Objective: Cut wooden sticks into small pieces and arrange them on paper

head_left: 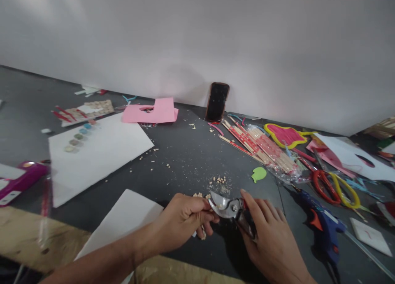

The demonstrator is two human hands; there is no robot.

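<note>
In my right hand is a pair of pruning shears, its curved blades parted and pointing left. My left hand is closed in a pinch right at the blade tips. A piece covered with small beige bits shows below and behind its fingers, mostly hidden by them. Whether anything lies between the blades is too small to tell. Loose beige bits and fine dust are scattered on the dark table just beyond the shears.
A white sheet and pink paper lie left. A phone leans on the wall. Right are wrapped chopsticks, a green cutout, scissors and a blue glue gun. A white board lies beneath my left forearm.
</note>
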